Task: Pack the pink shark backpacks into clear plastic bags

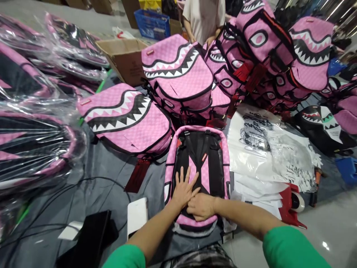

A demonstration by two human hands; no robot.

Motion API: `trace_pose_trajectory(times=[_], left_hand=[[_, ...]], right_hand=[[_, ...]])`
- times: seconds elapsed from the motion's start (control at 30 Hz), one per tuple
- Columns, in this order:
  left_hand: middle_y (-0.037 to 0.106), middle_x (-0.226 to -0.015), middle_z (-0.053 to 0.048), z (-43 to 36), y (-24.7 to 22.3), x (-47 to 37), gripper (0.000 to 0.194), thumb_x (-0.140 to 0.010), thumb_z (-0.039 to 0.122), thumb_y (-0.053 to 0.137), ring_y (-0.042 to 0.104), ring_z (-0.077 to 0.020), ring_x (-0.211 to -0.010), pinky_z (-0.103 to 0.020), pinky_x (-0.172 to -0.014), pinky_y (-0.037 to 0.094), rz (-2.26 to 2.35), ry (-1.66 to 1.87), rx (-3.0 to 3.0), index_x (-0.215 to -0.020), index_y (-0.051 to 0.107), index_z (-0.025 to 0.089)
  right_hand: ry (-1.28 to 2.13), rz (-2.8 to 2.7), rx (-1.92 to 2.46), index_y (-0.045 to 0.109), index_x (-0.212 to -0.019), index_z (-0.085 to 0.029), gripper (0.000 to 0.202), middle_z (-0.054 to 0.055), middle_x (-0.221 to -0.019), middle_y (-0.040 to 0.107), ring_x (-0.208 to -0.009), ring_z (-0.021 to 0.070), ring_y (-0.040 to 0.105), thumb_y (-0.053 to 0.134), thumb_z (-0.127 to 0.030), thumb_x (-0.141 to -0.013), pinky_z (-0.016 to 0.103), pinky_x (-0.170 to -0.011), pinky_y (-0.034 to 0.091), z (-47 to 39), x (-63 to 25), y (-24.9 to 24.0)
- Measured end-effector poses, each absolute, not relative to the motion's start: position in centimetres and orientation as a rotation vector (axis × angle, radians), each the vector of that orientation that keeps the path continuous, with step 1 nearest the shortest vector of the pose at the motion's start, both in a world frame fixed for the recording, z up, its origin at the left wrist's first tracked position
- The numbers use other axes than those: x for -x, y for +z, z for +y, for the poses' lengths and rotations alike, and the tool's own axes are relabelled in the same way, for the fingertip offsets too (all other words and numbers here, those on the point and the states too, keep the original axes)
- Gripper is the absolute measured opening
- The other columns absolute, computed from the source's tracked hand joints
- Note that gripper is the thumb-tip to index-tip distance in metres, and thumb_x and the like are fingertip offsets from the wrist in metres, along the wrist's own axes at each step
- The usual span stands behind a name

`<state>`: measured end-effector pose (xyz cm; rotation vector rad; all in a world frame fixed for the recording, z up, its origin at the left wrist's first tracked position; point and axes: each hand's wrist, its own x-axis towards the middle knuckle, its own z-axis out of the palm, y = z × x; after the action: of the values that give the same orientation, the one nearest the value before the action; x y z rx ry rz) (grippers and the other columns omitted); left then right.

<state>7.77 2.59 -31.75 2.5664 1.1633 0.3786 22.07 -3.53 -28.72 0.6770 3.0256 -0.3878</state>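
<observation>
A pink and black backpack point(205, 175) lies before me with its strap side up. Clear plastic shows around its near end. My left hand point(182, 189) rests on the dark back panel, fingers spread wide. Close beside it, my right hand point(201, 207) is closed over the lower part of the panel, its fingers curled under. Whatever those fingers grip is hidden. A pink backpack with a shark-mouth print point(125, 121) lies to the left, a dark red tag point(137, 175) hanging from it.
Plastic-wrapped backpacks point(36, 145) fill the left side. More pink backpacks point(267, 41) are piled behind, near a person point(203, 18). White printed bags point(248, 139) and red tags point(288, 208) lie right. A white phone-like object point(137, 216), black cables and a cardboard box point(122, 61) are left.
</observation>
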Motion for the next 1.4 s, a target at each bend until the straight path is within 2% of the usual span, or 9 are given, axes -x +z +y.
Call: trace_pose_trajectory(times=[0.27, 0.4, 0.53, 0.6, 0.73, 0.8, 0.93, 1.17, 1.4], left_hand=[[0.021, -0.167, -0.011, 2.6, -34.9, -7.7, 0.073, -0.085, 0.038, 0.068, 0.002, -0.0474, -0.153, -0.073, -0.116, 0.015, 1.203, 0.544, -2.701, -0.152, 0.039, 0.037], [0.016, -0.168, -0.01, -0.4, -35.1, -7.7, 0.073, -0.087, 0.038, 0.065, 0.006, -0.0472, -0.152, -0.069, -0.116, 0.016, 1.245, 0.596, -2.763, -0.154, 0.034, 0.037], [0.022, -0.166, -0.014, -5.6, -34.9, -6.1, 0.084, -0.084, 0.065, 0.06, 0.018, -0.0499, -0.149, -0.069, -0.113, 0.019, 1.212, 0.578, -2.788, -0.156, 0.028, 0.035], [0.033, -0.162, -0.015, -6.2, -33.7, -5.3, 0.087, -0.083, 0.077, 0.052, 0.031, -0.0496, -0.143, -0.066, -0.107, 0.029, 1.145, 0.449, -2.767, -0.156, 0.028, 0.036], [0.066, -0.13, -0.015, -1.4, -29.7, -5.6, 0.076, -0.093, 0.067, 0.043, 0.063, -0.0347, -0.11, -0.05, -0.096, 0.042, 1.047, 0.254, -2.697, -0.157, 0.029, 0.028], [0.066, -0.131, -0.012, 2.6, -28.3, -7.1, 0.067, -0.096, 0.059, 0.044, 0.06, -0.033, -0.116, -0.052, -0.104, 0.037, 0.968, 0.313, -2.781, -0.156, 0.032, 0.031], [0.04, -0.159, -0.007, 7.9, -29.6, -10.8, 0.061, -0.095, 0.056, 0.049, 0.024, -0.043, -0.148, -0.066, -0.115, 0.014, 0.939, 0.478, -2.916, -0.151, 0.039, 0.038], [0.035, -0.162, -0.009, 7.3, -33.3, -11.2, 0.065, -0.094, 0.054, 0.05, 0.01, -0.0427, -0.152, -0.067, -0.115, 0.015, 1.068, 0.51, -2.908, -0.154, 0.033, 0.036], [0.038, -0.16, -0.008, 7.6, -33.1, -10.7, 0.068, -0.091, 0.051, 0.053, 0.01, -0.0405, -0.153, -0.063, -0.116, 0.016, 1.074, 0.565, -2.996, -0.154, 0.034, 0.035]], right_hand=[[-0.362, 3.111, -0.675, 0.065, -0.081, -0.02, 0.019, 0.002, -0.072, 0.062, -0.07, 0.0193, 0.053, 0.061, -0.039, -0.08, 0.038, -0.081, 0.046, -4.5, -21.8, -33.5], [-0.281, 3.11, -1.079, 0.065, -0.086, -0.019, 0.015, 0.003, -0.076, 0.065, -0.069, 0.0191, 0.053, 0.061, -0.031, -0.078, 0.035, -0.073, 0.048, -7.5, -22.1, -32.4], [-0.111, 3.031, -1.821, 0.064, -0.117, -0.02, 0.037, 0.01, -0.112, 0.069, -0.101, 0.0228, 0.061, 0.054, -0.019, -0.082, 0.04, -0.09, 0.049, -7.8, -25.3, -28.8], [0.064, 2.729, -2.28, 0.055, -0.138, -0.021, 0.051, 0.013, -0.141, 0.057, -0.13, 0.028, 0.05, 0.05, -0.017, -0.088, 0.049, -0.108, 0.04, -5.5, -27.3, -27.1], [0.056, 2.2, -2.667, 0.041, -0.153, -0.021, 0.06, 0.014, -0.16, 0.036, -0.148, 0.037, 0.031, 0.053, -0.033, -0.096, 0.057, -0.117, 0.029, -0.6, -29.1, -27.7], [-0.036, 2.181, -2.645, 0.038, -0.155, -0.022, 0.062, 0.013, -0.161, 0.034, -0.148, 0.0372, 0.03, 0.054, -0.037, -0.096, 0.057, -0.119, 0.027, 0.3, -28.8, -29.9], [-0.119, 2.196, -2.68, 0.031, -0.157, -0.028, 0.066, 0.009, -0.164, 0.029, -0.15, 0.0349, 0.028, 0.055, -0.04, -0.097, 0.056, -0.12, 0.027, -0.1, -27.2, -33.3], [-0.335, 2.212, -3.049, 0.064, -0.128, -0.024, 0.035, 0.008, -0.124, 0.069, -0.114, 0.0213, 0.064, 0.046, -0.025, -0.098, 0.036, -0.098, 0.051, 1.3, -33.9, -30.7], [-0.308, 1.6, -3.411, 0.061, -0.067, -0.022, 0.017, 0.003, -0.074, 0.061, -0.079, 0.0227, 0.058, 0.072, -0.031, -0.075, 0.03, -0.07, 0.043, 1.5, -47.8, -30.8]])
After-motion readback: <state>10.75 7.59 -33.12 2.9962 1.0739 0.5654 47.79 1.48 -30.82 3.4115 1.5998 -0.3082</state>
